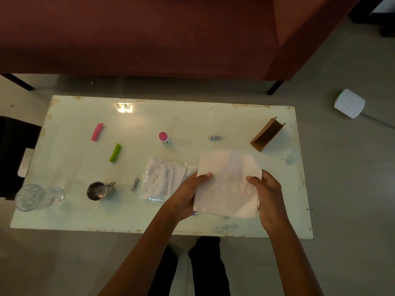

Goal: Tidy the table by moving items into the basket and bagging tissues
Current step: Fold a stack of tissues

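White tissue is held over the near-right part of the bench. Its left edge is pinched by the left hand and its right edge by the right hand, fingers curled onto the sheet. A clear plastic bag of crumpled tissues lies just left. A steel cup, green clip and pink clip are noted farther left.

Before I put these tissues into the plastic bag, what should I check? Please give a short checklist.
1. Two-sided grip on the tissues, left hand and right hand: ok.
2. The plastic bag lies close beside the left hand: ok.
3. Bag mouth open: cannot tell.
4. The wooden holder is empty: ok.
5. A basket in view: not ok, none visible.
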Action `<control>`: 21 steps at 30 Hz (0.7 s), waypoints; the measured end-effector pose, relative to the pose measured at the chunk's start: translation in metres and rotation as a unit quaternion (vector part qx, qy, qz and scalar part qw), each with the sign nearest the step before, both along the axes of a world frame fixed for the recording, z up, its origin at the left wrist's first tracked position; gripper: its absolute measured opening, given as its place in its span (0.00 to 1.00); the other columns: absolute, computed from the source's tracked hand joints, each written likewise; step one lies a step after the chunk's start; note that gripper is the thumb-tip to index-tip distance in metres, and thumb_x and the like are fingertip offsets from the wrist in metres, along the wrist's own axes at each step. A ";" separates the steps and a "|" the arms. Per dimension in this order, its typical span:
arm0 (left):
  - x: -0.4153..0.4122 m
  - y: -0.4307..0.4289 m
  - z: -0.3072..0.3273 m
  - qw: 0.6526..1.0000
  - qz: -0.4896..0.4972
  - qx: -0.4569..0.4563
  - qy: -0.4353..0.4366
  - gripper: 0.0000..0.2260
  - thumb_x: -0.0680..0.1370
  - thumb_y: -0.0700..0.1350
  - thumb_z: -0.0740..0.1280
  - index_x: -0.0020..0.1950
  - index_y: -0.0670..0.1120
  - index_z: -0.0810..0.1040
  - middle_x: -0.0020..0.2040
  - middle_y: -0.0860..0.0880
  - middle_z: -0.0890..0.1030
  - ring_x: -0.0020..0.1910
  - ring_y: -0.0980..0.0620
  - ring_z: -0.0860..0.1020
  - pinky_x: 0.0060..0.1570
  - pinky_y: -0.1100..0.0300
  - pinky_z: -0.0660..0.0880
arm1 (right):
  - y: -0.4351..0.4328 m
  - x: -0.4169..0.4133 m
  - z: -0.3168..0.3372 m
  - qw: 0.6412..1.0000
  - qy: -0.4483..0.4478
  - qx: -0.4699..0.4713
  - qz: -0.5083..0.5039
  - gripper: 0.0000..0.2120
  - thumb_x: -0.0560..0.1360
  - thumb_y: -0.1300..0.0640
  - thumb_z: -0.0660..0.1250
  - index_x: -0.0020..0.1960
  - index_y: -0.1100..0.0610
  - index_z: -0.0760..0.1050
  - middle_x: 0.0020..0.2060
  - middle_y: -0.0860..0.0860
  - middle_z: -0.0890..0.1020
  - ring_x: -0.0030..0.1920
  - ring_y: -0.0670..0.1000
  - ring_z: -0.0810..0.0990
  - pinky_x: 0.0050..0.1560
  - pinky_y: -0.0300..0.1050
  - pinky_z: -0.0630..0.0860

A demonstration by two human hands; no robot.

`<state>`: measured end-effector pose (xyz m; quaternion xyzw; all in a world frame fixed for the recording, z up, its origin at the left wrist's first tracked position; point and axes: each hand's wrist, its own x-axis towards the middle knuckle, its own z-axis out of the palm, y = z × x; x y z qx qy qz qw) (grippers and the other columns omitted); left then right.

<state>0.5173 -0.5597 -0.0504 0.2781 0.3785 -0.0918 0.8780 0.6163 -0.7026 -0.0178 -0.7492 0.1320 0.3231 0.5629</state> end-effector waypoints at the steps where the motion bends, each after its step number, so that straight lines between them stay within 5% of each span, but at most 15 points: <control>1: 0.002 0.003 0.000 0.998 -0.039 0.048 -0.002 0.11 0.77 0.44 0.63 0.59 0.48 0.76 0.52 0.45 0.82 0.51 0.46 0.80 0.50 0.50 0.78 | -0.003 0.003 -0.003 0.998 -0.042 -0.040 0.021 0.23 0.74 0.64 0.66 0.67 0.56 0.69 0.61 0.52 0.76 0.58 0.53 0.75 0.53 0.46 0.72; 5: 0.020 0.025 0.012 0.972 -0.182 0.142 -0.032 0.09 0.79 0.40 0.61 0.57 0.47 0.76 0.51 0.46 0.81 0.50 0.49 0.79 0.51 0.58 0.76 | -0.007 0.027 -0.002 0.960 -0.165 -0.071 0.213 0.40 0.69 0.62 0.73 0.74 0.50 0.56 0.66 0.42 0.67 0.64 0.41 0.67 0.59 0.35 0.65; 7: 0.032 0.036 0.020 0.951 -0.271 0.144 -0.044 0.09 0.79 0.39 0.61 0.56 0.48 0.76 0.49 0.49 0.81 0.47 0.53 0.80 0.49 0.63 0.76 | -0.002 0.044 0.004 0.940 -0.102 -0.023 0.324 0.37 0.68 0.62 0.74 0.72 0.50 0.61 0.62 0.40 0.71 0.60 0.38 0.71 0.55 0.27 0.68; 10: 0.047 0.046 0.026 0.925 -0.358 0.121 -0.037 0.10 0.79 0.38 0.60 0.57 0.48 0.76 0.48 0.51 0.81 0.43 0.58 0.81 0.46 0.66 0.78 | 0.006 0.062 0.004 0.913 0.027 0.021 0.406 0.19 0.67 0.63 0.74 0.57 0.57 0.78 0.51 0.52 0.83 0.53 0.50 0.80 0.55 0.40 0.76; 13: 0.053 0.053 0.021 0.939 -0.331 0.091 -0.031 0.11 0.80 0.47 0.58 0.58 0.49 0.77 0.51 0.51 0.81 0.45 0.58 0.81 0.48 0.64 0.77 | 0.008 0.063 -0.006 0.935 0.037 0.023 0.352 0.08 0.66 0.62 0.73 0.45 0.63 0.81 0.43 0.57 0.84 0.44 0.54 0.81 0.50 0.48 0.77; 17: 0.039 0.056 -0.006 0.991 -0.131 -0.036 0.010 0.28 0.74 0.67 0.54 0.49 0.48 0.84 0.46 0.48 0.84 0.44 0.50 0.82 0.48 0.56 0.76 | 0.000 0.057 -0.018 0.974 0.073 0.123 0.175 0.11 0.60 0.56 0.74 0.42 0.58 0.82 0.39 0.51 0.86 0.41 0.51 0.84 0.40 0.42 0.81; 19: 0.029 0.046 -0.017 0.995 -0.088 -0.048 0.011 0.29 0.75 0.67 0.53 0.50 0.47 0.83 0.48 0.47 0.84 0.46 0.50 0.83 0.49 0.55 0.77 | -0.001 0.052 -0.026 0.982 0.070 0.119 0.130 0.08 0.64 0.57 0.73 0.43 0.57 0.81 0.41 0.52 0.85 0.42 0.52 0.84 0.44 0.46 0.81; 21: 0.024 0.035 -0.022 0.995 -0.096 -0.012 -0.004 0.17 0.78 0.57 0.58 0.54 0.48 0.81 0.51 0.48 0.83 0.47 0.52 0.82 0.48 0.55 0.79 | 0.003 0.047 -0.031 0.990 0.054 0.080 0.106 0.04 0.70 0.61 0.70 0.45 0.57 0.80 0.42 0.55 0.84 0.44 0.55 0.82 0.49 0.51 0.79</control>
